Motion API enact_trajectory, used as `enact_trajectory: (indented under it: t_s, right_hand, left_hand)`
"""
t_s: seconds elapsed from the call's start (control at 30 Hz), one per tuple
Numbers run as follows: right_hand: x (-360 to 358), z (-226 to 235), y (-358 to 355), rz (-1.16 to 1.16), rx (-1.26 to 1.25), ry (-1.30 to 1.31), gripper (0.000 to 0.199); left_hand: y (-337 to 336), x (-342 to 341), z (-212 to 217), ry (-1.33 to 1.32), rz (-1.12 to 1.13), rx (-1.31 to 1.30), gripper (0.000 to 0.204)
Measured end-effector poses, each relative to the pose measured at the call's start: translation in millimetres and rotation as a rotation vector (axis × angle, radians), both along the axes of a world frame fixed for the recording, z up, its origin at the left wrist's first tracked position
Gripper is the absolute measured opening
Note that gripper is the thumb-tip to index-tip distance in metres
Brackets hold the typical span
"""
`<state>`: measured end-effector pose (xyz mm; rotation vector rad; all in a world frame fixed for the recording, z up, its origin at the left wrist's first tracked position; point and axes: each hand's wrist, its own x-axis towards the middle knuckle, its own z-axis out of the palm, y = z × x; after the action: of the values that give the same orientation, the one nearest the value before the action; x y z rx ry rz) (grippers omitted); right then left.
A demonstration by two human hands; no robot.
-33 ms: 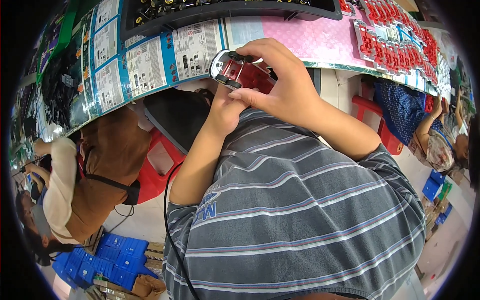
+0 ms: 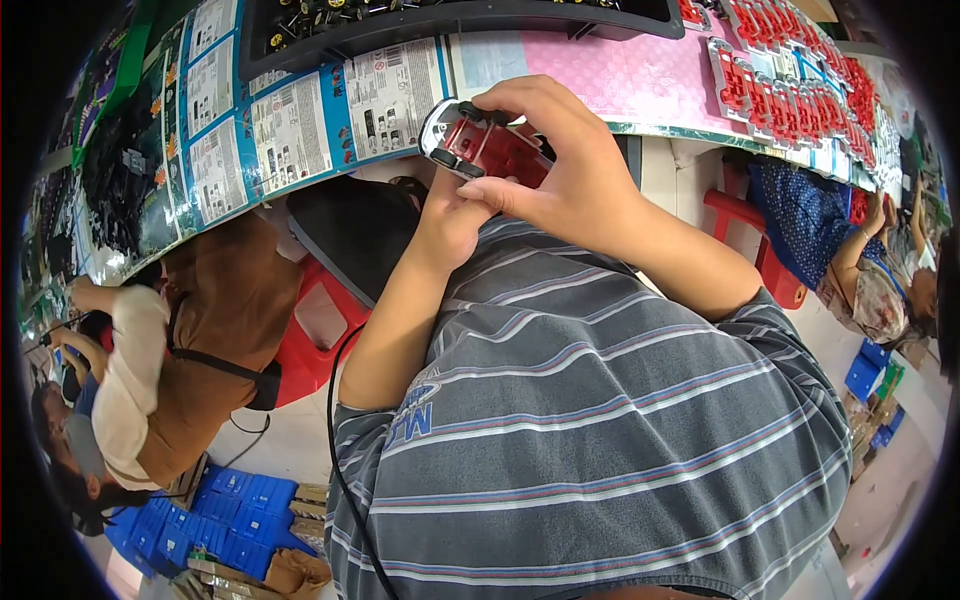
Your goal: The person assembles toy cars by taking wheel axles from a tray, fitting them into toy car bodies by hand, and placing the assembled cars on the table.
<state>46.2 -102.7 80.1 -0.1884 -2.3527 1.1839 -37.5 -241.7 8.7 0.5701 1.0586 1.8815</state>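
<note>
A toy car [image 2: 492, 144] is between my hands at the table's near edge. Its red underside and black wheels face up, and a silver-white body edge shows at its left end. My right hand [image 2: 572, 178] grips it from the right: the index finger reaches to the far wheels and the thumb lies along the near side. Below the car, my left hand [image 2: 456, 226] closes on it from underneath; most of its fingers are hidden by the car and the right thumb.
A black tray [image 2: 420, 22] of small wheels stands on the table beyond my hands. Printed card sheets [image 2: 290, 125] and pink bubble wrap [image 2: 610, 75] cover the tabletop. Rows of red toy car parts [image 2: 780, 105] lie at right. Co-workers sit on both sides, near red stools [image 2: 310, 335].
The co-worker's pale sleeve at the left has shifted slightly. My hands and the toy car stay in place.
</note>
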Motion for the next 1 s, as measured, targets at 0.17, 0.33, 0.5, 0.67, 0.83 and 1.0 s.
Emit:
enact_trajectory:
  t_s: [0.17,0.33,0.5,0.67,0.83,1.0]
  right_hand:
    - [4,-1,3,0.005,0.012,-0.002,0.065]
    - [6,-6,1,-0.059,0.027,0.008,0.069]
    - [5,-7,-2,-0.103,0.043,0.037,0.069]
    - [6,-5,-3,-0.117,0.054,0.055,0.068]
    - [5,-6,0,-0.131,0.061,0.051,0.069]
    - [4,-7,3,-0.136,0.071,0.069,0.069]
  left_hand:
    - [-3,-4,-4,-0.011,-0.08,0.017,0.059]
    - [-6,-4,-7,-0.039,-0.16,0.011,0.062]
    - [-3,-4,-2,0.001,-0.158,0.04,0.068]
    - [-10,-7,-3,0.003,-0.184,-0.012,0.068]
    - [-9,-7,-5,0.051,-0.18,-0.014,0.069]
    - [-6,-9,-5,0.047,-0.184,-0.015,0.072]
